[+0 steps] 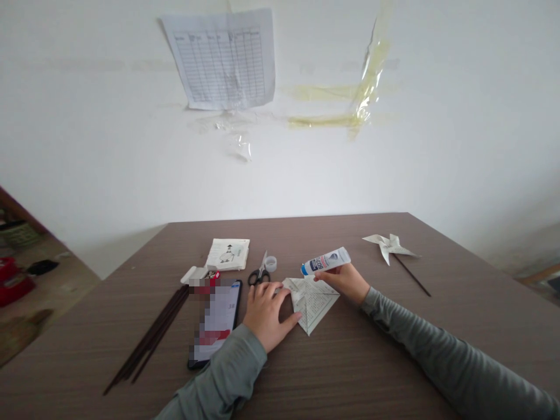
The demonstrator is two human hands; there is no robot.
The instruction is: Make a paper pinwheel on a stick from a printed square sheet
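Observation:
My right hand [343, 283] grips a white glue tube [326, 261] with a blue tip, tilted over the paper and pointing left. Under it lies a folded piece of printed paper [312, 303], its creased flaps meeting near the middle. My left hand [269, 318] is spread at the paper's left side, thumb and fingers resting against its edge and holding nothing. Just beyond the left fingers are black-handled scissors [259, 274], their handles close to my fingertips, and a small clear round cap or tape roll [270, 263].
A phone [216, 324] lies left of my left hand, beside a bundle of thin dark sticks [151, 338]. Behind it are a small red-and-white box [212, 276] and a stack of printed sheets [228, 254]. A paper pinwheel [389, 245] on a stick lies at the right.

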